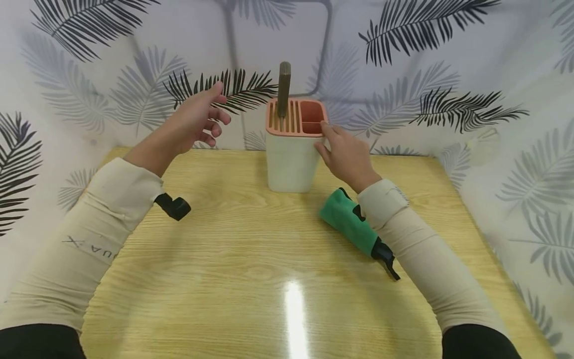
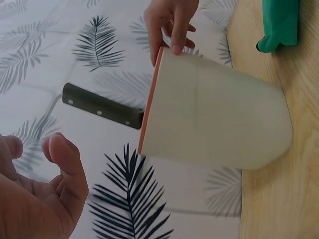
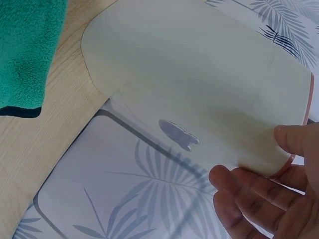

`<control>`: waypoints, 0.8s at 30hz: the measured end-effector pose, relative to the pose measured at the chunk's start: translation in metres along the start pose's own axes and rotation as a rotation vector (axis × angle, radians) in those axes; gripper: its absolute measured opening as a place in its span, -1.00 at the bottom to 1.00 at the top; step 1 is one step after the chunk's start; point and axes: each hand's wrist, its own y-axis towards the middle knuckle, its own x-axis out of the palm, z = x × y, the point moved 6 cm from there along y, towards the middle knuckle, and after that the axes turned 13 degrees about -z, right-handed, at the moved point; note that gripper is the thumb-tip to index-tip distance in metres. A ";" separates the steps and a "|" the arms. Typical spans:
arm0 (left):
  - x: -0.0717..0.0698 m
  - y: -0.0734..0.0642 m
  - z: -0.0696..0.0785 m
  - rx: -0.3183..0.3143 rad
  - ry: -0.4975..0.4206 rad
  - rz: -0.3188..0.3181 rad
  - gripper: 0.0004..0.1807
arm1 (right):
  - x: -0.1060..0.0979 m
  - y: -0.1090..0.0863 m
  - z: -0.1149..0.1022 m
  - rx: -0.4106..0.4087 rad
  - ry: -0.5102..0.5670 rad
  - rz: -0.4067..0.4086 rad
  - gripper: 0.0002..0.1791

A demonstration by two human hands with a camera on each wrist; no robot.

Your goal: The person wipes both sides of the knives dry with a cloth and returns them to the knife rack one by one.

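A white knife block (image 1: pixel 291 164) with an orange slotted top stands upright at the table's back edge. From one slot rises a knife with a dark, riveted handle (image 2: pixel 102 107); its blade is hidden inside. My right hand (image 1: pixel 349 155) holds the block's right side at the rim, thumb against the wall and fingers around the corner, as the right wrist view also shows. To the left of the block, my left hand (image 1: pixel 197 119) hangs in the air, fingers loosely curled and apart from the knife handle.
A folded green umbrella-like bundle (image 1: pixel 350 222) with a black end lies on the wooden table (image 1: pixel 233 259), partly under the right forearm. Behind the table hangs a leaf-patterned cloth (image 1: pixel 188 30). A small black piece (image 1: pixel 176 207) juts from the left sleeve.
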 end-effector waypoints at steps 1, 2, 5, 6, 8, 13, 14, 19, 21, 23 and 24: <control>-0.003 -0.002 -0.003 -0.001 -0.003 0.003 -0.35 | 0.000 -0.001 0.001 -0.001 -0.001 0.002 -0.43; -0.005 -0.005 -0.006 0.000 -0.005 0.008 -0.38 | 0.001 -0.002 0.001 -0.002 -0.002 0.003 -0.43; -0.011 -0.011 -0.015 0.001 0.012 0.010 -0.42 | 0.003 -0.004 0.003 -0.001 0.004 -0.001 -0.43; -0.013 -0.013 -0.017 0.001 0.025 0.010 -0.44 | 0.003 -0.005 0.003 0.000 0.008 -0.005 -0.43; -0.016 -0.016 -0.022 -0.004 0.058 0.012 -0.46 | 0.005 -0.007 0.005 0.005 0.020 -0.014 -0.42; -0.033 -0.025 -0.041 -0.064 0.197 0.006 -0.35 | 0.010 -0.012 0.011 0.029 0.107 -0.103 -0.24; -0.038 -0.026 -0.046 -0.079 0.229 0.003 -0.30 | 0.012 -0.013 0.012 0.035 0.129 -0.126 -0.19; -0.071 -0.038 -0.079 -0.155 0.353 0.006 -0.13 | 0.016 -0.023 0.016 0.054 0.185 -0.215 -0.08; -0.086 -0.045 -0.095 -0.189 0.397 0.013 -0.13 | 0.018 -0.028 0.017 0.055 0.182 -0.243 -0.08; -0.100 -0.054 -0.112 -0.226 0.442 0.009 -0.10 | 0.022 -0.033 0.019 0.063 0.171 -0.284 -0.08; -0.106 -0.059 -0.121 -0.250 0.464 -0.001 -0.09 | 0.025 -0.035 0.020 0.068 0.163 -0.304 -0.09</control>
